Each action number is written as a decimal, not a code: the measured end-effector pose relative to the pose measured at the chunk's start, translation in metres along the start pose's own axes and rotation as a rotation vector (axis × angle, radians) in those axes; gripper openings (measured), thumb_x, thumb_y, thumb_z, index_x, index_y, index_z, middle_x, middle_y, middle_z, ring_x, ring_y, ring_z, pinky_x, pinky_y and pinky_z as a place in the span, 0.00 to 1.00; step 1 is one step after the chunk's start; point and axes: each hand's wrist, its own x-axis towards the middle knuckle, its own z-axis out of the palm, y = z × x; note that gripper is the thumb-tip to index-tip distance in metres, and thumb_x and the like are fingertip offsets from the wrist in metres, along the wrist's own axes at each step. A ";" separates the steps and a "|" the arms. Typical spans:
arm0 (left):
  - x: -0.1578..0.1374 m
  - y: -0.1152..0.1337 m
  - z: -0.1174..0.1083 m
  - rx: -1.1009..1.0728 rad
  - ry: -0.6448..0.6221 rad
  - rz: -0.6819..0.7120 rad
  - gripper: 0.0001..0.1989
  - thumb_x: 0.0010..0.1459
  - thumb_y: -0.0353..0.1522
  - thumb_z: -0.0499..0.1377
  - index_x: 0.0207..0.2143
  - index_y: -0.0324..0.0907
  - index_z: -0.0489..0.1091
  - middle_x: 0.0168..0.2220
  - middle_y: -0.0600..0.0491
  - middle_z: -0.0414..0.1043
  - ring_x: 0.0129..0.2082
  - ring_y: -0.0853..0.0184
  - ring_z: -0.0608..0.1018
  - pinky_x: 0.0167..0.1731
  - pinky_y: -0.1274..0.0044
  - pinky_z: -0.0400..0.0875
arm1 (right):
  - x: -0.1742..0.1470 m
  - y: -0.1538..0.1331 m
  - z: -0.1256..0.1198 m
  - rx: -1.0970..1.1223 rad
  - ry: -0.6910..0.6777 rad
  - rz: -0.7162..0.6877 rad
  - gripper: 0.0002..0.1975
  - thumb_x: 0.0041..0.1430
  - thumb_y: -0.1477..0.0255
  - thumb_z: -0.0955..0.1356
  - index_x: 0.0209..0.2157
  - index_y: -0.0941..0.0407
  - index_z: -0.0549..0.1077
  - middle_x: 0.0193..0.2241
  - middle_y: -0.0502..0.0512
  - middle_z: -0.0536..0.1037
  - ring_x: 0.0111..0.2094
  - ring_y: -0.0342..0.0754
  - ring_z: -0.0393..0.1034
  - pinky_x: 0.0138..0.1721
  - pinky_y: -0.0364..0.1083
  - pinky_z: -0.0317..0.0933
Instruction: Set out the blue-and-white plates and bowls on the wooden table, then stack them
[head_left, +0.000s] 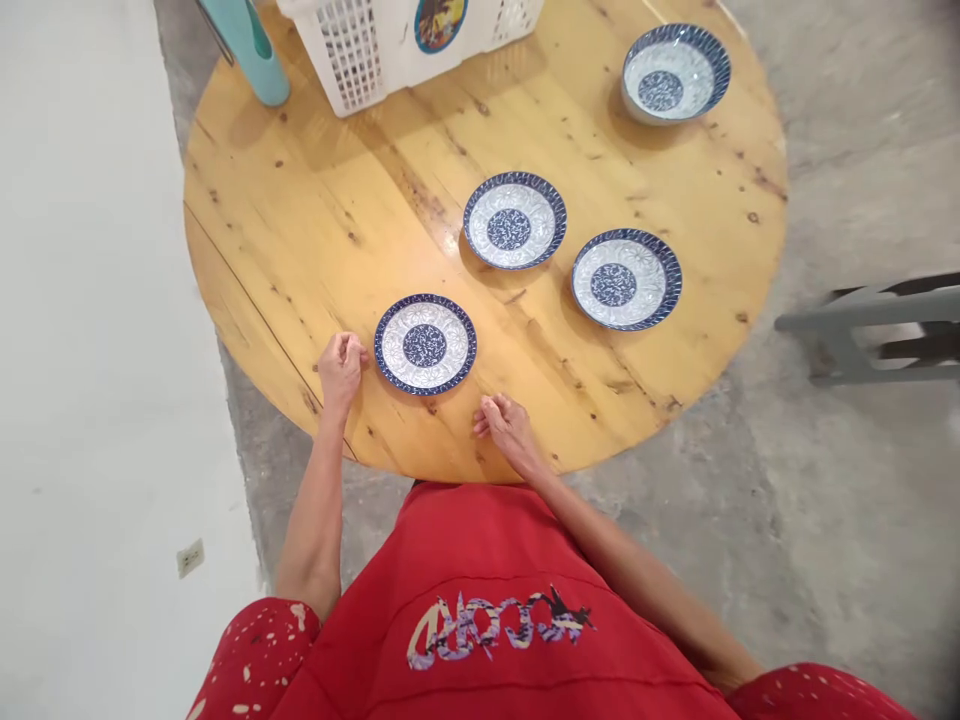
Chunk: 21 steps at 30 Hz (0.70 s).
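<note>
A blue-and-white patterned plate [425, 345] lies flat near the table's front edge, between my two hands. Just left of its rim, my left hand [342, 370] rests on the table with its fingers curled in and nothing seen in them. My right hand [510, 430] is at the plate's lower right, apart from it, its fingers loosely closed and also without anything visible in them. Two more dishes with the same pattern, one farther back [515, 220] and another to the right [627, 280], sit on the table.
The round wooden table [300, 240] carries a white plastic basket [405, 50] at the back. Beside it stands a turquoise holder [251, 55]. A patterned bowl [675, 75] is at the back right. On the floor to the right is a grey stool [877, 330].
</note>
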 end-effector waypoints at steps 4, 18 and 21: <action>-0.008 -0.017 -0.004 -0.007 0.064 -0.054 0.10 0.61 0.40 0.50 0.32 0.45 0.65 0.28 0.56 0.72 0.27 0.71 0.77 0.31 0.80 0.73 | -0.002 0.002 -0.017 -0.002 0.029 -0.008 0.25 0.55 0.44 0.66 0.26 0.54 0.67 0.24 0.53 0.75 0.21 0.46 0.71 0.23 0.44 0.66; 0.043 0.071 0.029 0.206 0.088 0.107 0.09 0.64 0.34 0.52 0.31 0.44 0.69 0.31 0.53 0.76 0.34 0.67 0.78 0.37 0.76 0.70 | 0.133 -0.076 -0.065 0.132 0.293 -0.115 0.04 0.54 0.70 0.67 0.30 0.57 0.70 0.27 0.53 0.76 0.20 0.45 0.71 0.19 0.42 0.64; 0.067 0.103 0.073 0.328 -0.021 0.089 0.09 0.64 0.34 0.53 0.32 0.43 0.71 0.35 0.50 0.78 0.38 0.63 0.79 0.38 0.75 0.69 | 0.157 -0.094 -0.065 0.209 0.266 -0.059 0.03 0.52 0.72 0.67 0.30 0.57 0.70 0.27 0.54 0.76 0.19 0.45 0.71 0.18 0.41 0.64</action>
